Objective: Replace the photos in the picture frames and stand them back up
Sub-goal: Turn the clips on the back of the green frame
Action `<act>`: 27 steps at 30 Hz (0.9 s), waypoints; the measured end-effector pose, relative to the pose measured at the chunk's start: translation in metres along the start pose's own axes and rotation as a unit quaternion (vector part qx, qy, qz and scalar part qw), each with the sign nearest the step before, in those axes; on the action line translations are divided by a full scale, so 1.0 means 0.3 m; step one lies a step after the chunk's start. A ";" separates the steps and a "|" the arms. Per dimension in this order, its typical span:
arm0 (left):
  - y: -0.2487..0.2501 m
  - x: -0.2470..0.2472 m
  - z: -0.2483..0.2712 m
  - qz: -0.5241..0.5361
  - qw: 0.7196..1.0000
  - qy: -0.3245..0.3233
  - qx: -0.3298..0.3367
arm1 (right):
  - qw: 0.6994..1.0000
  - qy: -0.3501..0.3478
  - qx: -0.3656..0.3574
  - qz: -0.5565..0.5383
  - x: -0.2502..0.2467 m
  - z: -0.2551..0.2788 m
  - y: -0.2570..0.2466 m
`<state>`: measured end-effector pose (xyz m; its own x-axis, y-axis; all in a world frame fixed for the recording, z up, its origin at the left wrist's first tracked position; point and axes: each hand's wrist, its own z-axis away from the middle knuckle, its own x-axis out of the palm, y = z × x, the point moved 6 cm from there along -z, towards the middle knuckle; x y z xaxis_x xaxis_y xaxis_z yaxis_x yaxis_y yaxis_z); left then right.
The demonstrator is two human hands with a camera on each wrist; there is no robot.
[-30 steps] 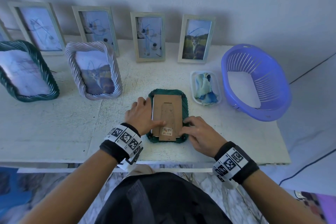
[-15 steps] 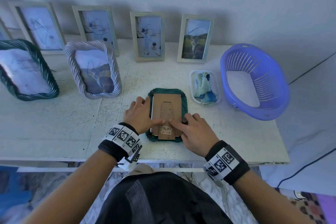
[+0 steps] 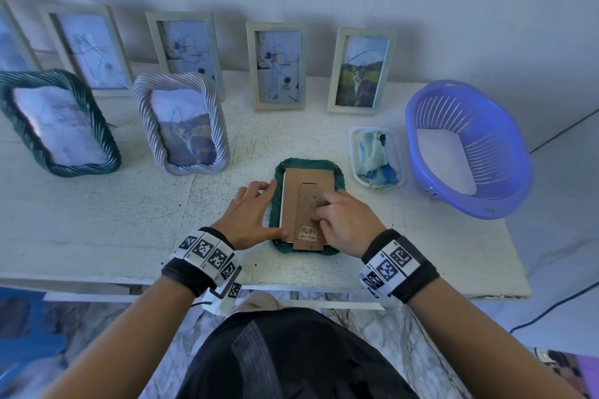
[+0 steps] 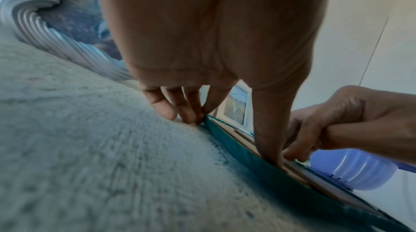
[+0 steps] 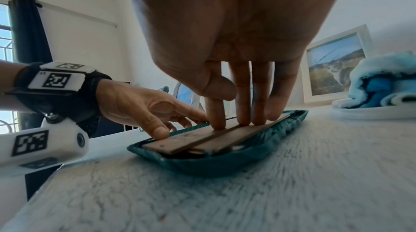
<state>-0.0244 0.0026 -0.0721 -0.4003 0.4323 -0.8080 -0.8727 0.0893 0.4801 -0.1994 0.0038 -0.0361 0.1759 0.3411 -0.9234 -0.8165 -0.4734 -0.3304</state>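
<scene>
A dark green rope-pattern picture frame [image 3: 275, 204] lies face down near the table's front edge. Its brown back board [image 3: 308, 181] with the folded stand sits in the opening. My left hand [image 3: 256, 210] rests along the frame's left rim, with its thumb pressing the board's lower left corner. Straight fingers of my right hand [image 3: 337, 214] press down on the stand and board. In the right wrist view those fingertips [image 5: 243, 120] sit on the board [image 5: 180, 141] inside the frame [image 5: 225, 162]. The photo under the board is hidden.
Several pale frames lean against the wall, one with a cat photo [image 3: 361, 71]. A white rope frame [image 3: 181, 123] and a second green rope frame [image 3: 55, 123] stand at the left. A clear tray with blue cloth [image 3: 376, 155] and a purple basket [image 3: 466, 149] sit to the right.
My right hand has moved from the frame's lower right rim up onto the back board and stand. My left thumb has slid down toward the board's lower left corner.
</scene>
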 end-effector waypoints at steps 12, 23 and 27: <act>-0.052 0.011 0.027 -0.011 0.996 -0.024 0.084 | 0.995 0.077 0.020 0.067 0.014 0.006 -0.057; -0.054 0.018 0.021 -0.067 0.994 -0.047 0.073 | 0.990 0.082 0.096 0.061 0.025 -0.022 -0.115; -0.052 0.014 0.022 -0.075 0.994 -0.050 0.069 | 0.981 0.095 0.148 -0.083 -0.013 -0.009 -0.093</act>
<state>-0.0106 0.0090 -0.0808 -0.2325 0.4903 -0.8400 -0.8715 0.2784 0.4037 -0.1759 0.0134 -0.0239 0.3956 0.2226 -0.8911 -0.8873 -0.1580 -0.4333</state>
